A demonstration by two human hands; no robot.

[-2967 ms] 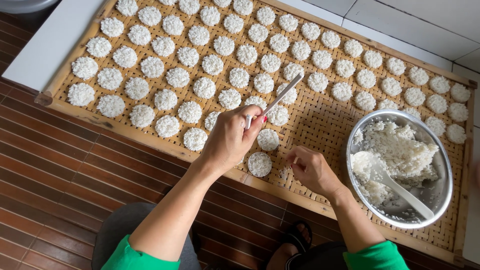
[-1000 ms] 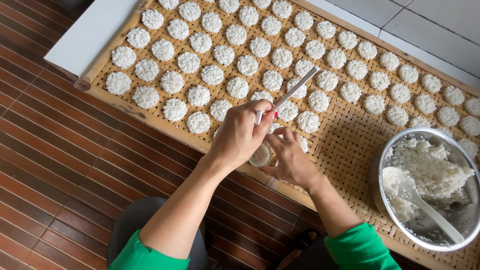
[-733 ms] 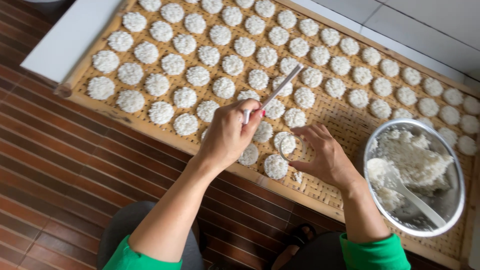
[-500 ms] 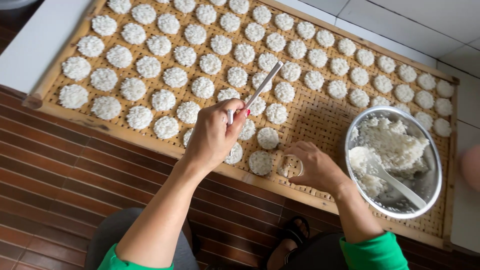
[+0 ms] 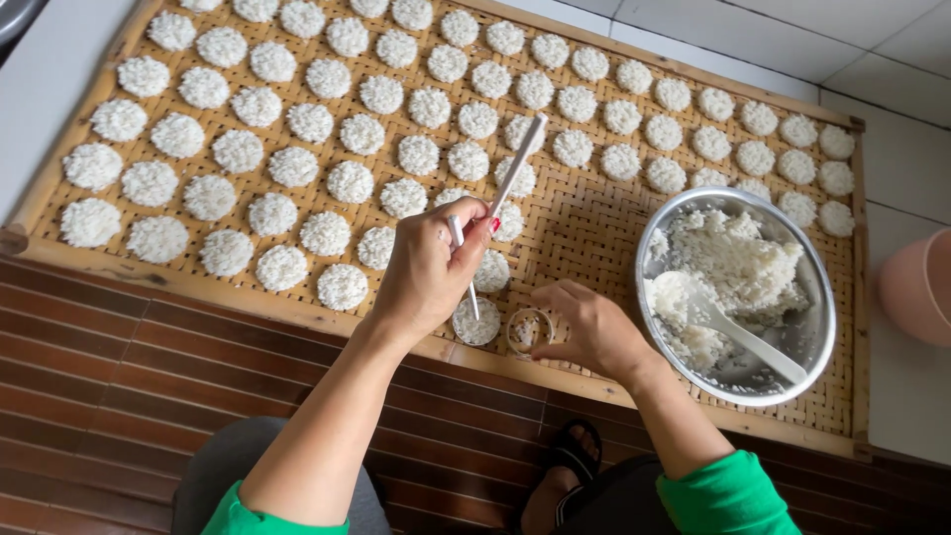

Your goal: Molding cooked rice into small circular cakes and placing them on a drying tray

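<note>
Since half a second ago the right hand has slid in and now pinches a small round ring mould on the near edge of the woven bamboo tray. The left hand is clenched around a slim white stick, its long axis slanting up and away to the right, lower tip beside a round white rice cake. Farther right sits a steel bowl of cooked rice with a white spoon

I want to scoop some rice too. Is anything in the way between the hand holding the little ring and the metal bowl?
Nothing visible: only bare woven bamboo tray lies between the right hand and the round metal bowl.
</note>
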